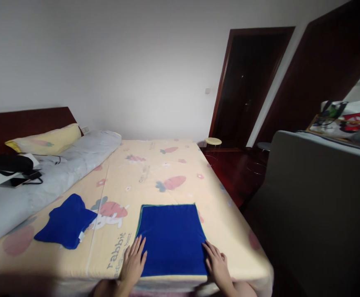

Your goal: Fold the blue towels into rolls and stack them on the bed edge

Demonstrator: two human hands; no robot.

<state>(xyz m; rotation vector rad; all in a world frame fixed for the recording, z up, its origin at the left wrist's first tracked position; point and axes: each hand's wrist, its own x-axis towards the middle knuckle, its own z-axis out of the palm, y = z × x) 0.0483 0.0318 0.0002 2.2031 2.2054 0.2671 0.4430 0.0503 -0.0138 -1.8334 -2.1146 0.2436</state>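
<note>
A blue cloth (171, 237) with green edging lies flat on the bed, folded into a rectangle near the front edge. My left hand (134, 258) rests on its left side, fingers stretched and slightly spread. On the right side, the fingertips of my right hand (217, 262) touch the cloth's edge, the fingers extended. Neither hand grips anything. To the left sits a blue star-shaped fabric piece (67, 222) with a small white tag, apart from both hands.
The bed sheet (143, 165) is cream with carrot and rabbit prints. A rolled grey quilt (53, 181), a yellow pillow (48, 140) and a phone (18, 182) lie at the left. A round stool (213, 141) stands beyond the bed; a grey panel (310, 198) rises at the right.
</note>
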